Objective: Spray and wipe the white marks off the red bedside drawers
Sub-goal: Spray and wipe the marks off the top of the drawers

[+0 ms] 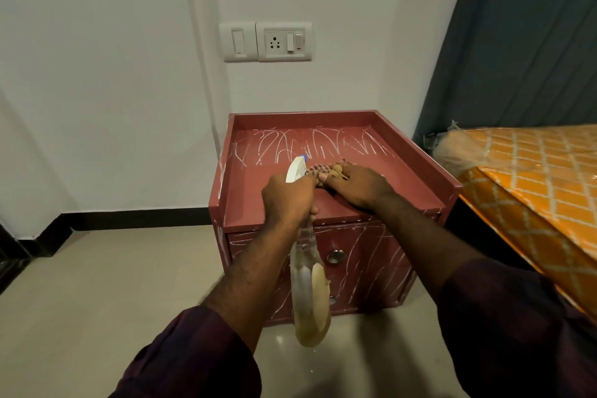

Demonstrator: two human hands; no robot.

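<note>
spray bottle (309,297) in left hand (287,200); right hand (358,187) grips cloth (318,169) on drawers (407,186)

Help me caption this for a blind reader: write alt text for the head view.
A person's right hand holds a checked cloth on the top of the red bedside drawers while the left hand grips a spray bottle. White marks cover the back of the top and the drawer front.

No legible lettering, none on the spray bottle (309,284) (nor the switch plate (284,41))
</note>
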